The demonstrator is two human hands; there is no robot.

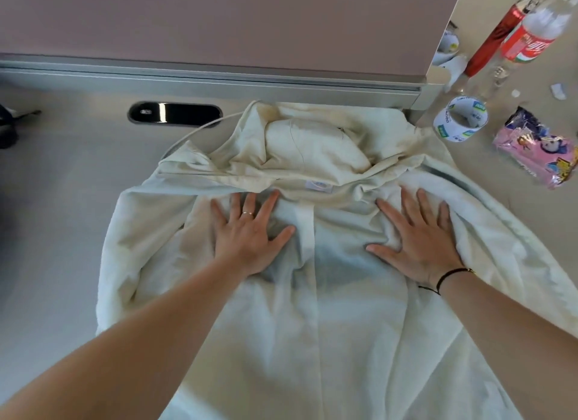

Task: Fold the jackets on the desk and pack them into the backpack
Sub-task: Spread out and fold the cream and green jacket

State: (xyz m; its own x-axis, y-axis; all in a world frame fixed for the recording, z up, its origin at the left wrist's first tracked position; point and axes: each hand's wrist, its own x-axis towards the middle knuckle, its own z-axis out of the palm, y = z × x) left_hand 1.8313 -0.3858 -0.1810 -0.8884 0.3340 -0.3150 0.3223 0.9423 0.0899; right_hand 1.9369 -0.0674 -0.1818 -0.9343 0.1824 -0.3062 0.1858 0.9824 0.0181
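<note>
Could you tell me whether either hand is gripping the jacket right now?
No, the left hand and right hand both lie flat, fingers spread, pressing on the jacket.

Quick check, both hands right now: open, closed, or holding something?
Left hand: open, fingers spread flat, pressing on the cream jacket.
Right hand: open, fingers spread flat, pressing on the same jacket.

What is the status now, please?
Left hand and right hand flat, fingers spread on jacket. Jacket unfolded on desk. Tape roll beside it.
</note>
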